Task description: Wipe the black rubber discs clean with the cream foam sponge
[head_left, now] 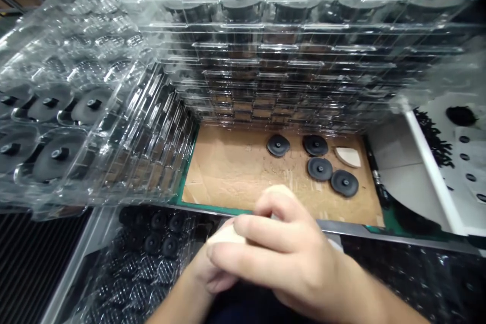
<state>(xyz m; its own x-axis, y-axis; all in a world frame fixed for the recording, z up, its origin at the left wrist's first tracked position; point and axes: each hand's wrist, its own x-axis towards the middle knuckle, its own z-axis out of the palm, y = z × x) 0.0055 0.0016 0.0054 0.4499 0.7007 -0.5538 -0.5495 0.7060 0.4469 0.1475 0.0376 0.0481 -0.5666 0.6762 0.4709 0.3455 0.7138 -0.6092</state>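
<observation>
Both my hands meet low in the middle of the head view, at the front edge of the cardboard-covered bench. My right hand (277, 258) lies on top, its fingers curled over the left. Beneath and to the left, my left hand (216, 268) is closed and partly covered by the right. Whatever sits between them is hidden. Beyond the hands, several round black knob-like parts (320, 168) with central posts lie on the cardboard (228, 167). Beside them is a pale wedge-shaped piece (348, 156).
A tall stack of clear plastic trays (288, 50) holding black parts rises behind the cardboard. Another tray stack (87, 116) stands at the left. More black parts fill a tray (152, 258) low at left. A white-edged bin (433, 162) stands at the right.
</observation>
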